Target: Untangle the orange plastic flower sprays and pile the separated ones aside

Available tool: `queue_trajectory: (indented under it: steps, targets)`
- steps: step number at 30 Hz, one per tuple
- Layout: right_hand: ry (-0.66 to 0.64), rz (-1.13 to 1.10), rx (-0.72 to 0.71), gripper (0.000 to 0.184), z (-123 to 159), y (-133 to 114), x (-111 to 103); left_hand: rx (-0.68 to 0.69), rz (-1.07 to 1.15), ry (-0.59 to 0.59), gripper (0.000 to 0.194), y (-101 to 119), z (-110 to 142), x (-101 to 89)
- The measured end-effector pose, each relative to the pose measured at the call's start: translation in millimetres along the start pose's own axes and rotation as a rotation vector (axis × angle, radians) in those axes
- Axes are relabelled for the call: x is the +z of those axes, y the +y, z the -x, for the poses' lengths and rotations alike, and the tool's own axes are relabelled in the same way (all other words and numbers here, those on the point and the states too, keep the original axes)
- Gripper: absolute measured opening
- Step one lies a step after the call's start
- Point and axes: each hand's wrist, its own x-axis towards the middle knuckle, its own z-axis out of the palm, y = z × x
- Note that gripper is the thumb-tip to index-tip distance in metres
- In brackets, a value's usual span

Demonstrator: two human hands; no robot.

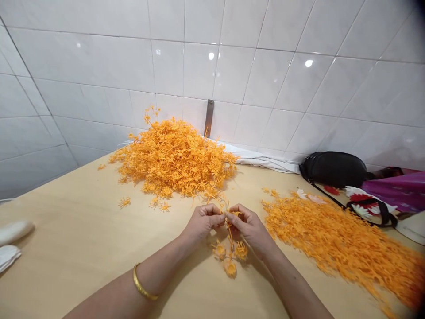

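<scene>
My left hand (205,221) and my right hand (247,228) meet over the table, thumbs and fingertips pinched close together. Between them is an orange plastic flower sprig (230,250), its thin stem in the fingers of both hands. Several small spiky blossom heads on it hang below the fingers, toward me. More thin orange strands stick up just beyond the fingertips. The exact spot where the fingers press is partly hidden. Beyond my hands rises a big heap of orange sprigs (175,155). To the right spreads a flatter pile of orange pieces (332,235).
A black bag (334,168) with a strap lies at the back right, beside red and white flowers (363,201) and purple plastic (398,190). White cloth (262,158) runs along the tiled wall (265,79). A metal strip (209,117) stands behind the heap. Pale objects (15,232) lie far left.
</scene>
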Motion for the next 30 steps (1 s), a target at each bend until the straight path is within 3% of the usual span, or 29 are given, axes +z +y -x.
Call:
queue_trajectory:
  steps: [3,8,15,18,24,30]
  targets:
    - [0.061,-0.065,0.002,0.029,-1.7,4.5,-0.4,0.026,0.005,-0.036,0.013,0.3,-0.7,-1.8]
    - [0.098,-0.096,0.058,0.029,-4.0,10.8,0.4,0.016,0.132,0.035,0.012,2.9,-2.0,-4.0]
    - [0.049,-0.031,-0.04,0.028,-2.5,11.7,8.3,-0.002,0.141,0.03,0.014,2.6,-1.5,-2.4]
    - [0.114,-0.03,-0.064,0.029,-3.8,14.6,9.0,0.006,0.14,0.029,0.013,2.8,-1.4,-2.5]
    - [0.192,-0.178,-0.004,0.029,-8.1,17.9,8.5,-0.089,0.391,0.011,0.014,8.4,-1.6,-4.2]
    - [0.381,0.044,-0.107,0.029,-13.5,23.4,10.1,-0.102,0.323,-0.071,0.012,2.8,-3.1,0.0]
